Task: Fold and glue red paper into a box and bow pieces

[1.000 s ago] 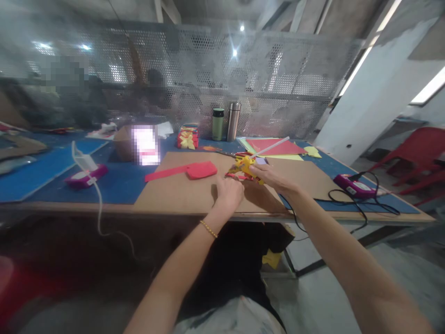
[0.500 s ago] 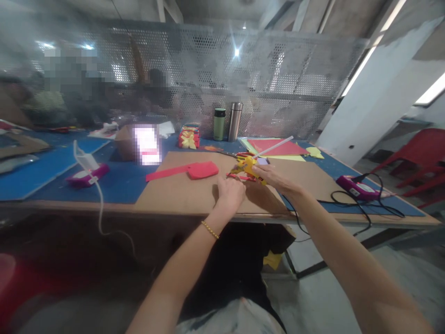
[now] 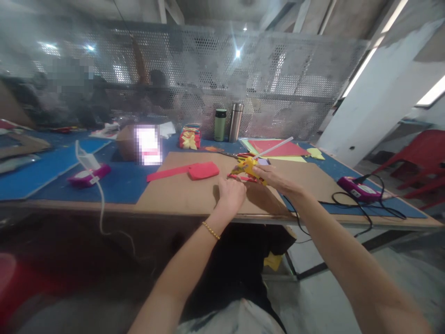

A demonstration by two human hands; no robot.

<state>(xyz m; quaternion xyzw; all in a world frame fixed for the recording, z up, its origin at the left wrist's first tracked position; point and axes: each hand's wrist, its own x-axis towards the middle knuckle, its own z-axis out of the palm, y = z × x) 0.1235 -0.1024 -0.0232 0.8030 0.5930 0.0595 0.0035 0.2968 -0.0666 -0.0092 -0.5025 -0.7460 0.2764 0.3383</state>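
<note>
Our right hand (image 3: 273, 178) clamps the glue gun (image 3: 246, 165), likely for steadiness; beside it, we cannot tell what our left hand (image 3: 232, 192) holds.

Blue-topped desk (image 3: 121, 183)'s got a cardboard sheet (image 3: 181, 197) mid-frame, green flask (image 3: 219, 127) plus steel thermos (image 3: 235, 124) upper middle, purple power strip (image 3: 359, 190) over right.
</note>
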